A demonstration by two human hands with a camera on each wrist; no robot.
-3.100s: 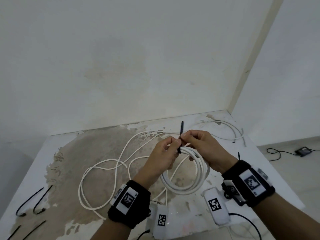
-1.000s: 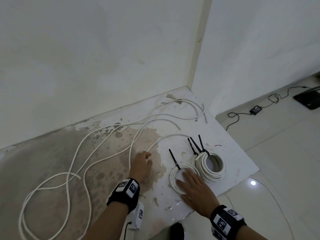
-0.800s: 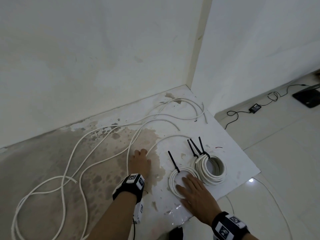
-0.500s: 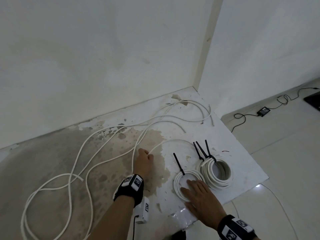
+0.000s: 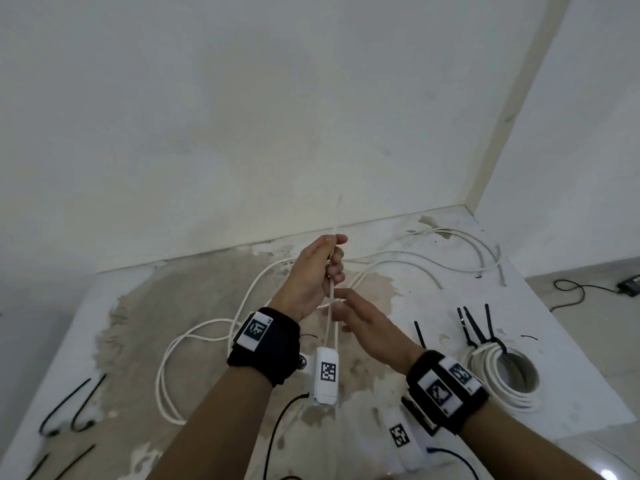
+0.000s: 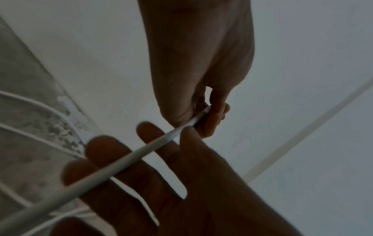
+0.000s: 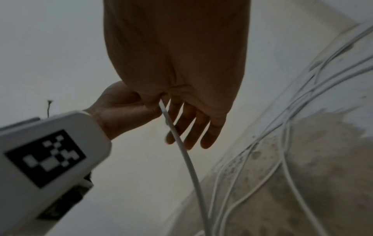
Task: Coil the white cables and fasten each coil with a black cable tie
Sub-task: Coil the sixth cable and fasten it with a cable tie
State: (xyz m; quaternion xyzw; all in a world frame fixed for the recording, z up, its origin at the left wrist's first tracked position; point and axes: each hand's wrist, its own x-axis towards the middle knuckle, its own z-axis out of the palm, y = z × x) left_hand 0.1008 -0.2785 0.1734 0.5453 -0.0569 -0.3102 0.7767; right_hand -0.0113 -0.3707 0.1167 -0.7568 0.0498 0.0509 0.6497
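I face a white wall [image 5: 242, 116] meeting a second wall [image 5: 588, 150] at a corner at 1 o'clock. Below me lies a white board [image 5: 554, 358] carrying a large brown stain [image 5: 207, 306]. At 3 o'clock, on the tiled floor [image 5: 595, 323], a black cord [image 5: 571, 289] runs to a small black adapter [image 5: 628, 281] near the frame edge. A short red wire scrap [image 5: 530, 337] lies on the board.

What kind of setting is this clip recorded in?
Likely a bare indoor room corner used as a work spot: plain white walls, a stained white board on a tiled floor, loose white cables and black cable ties.
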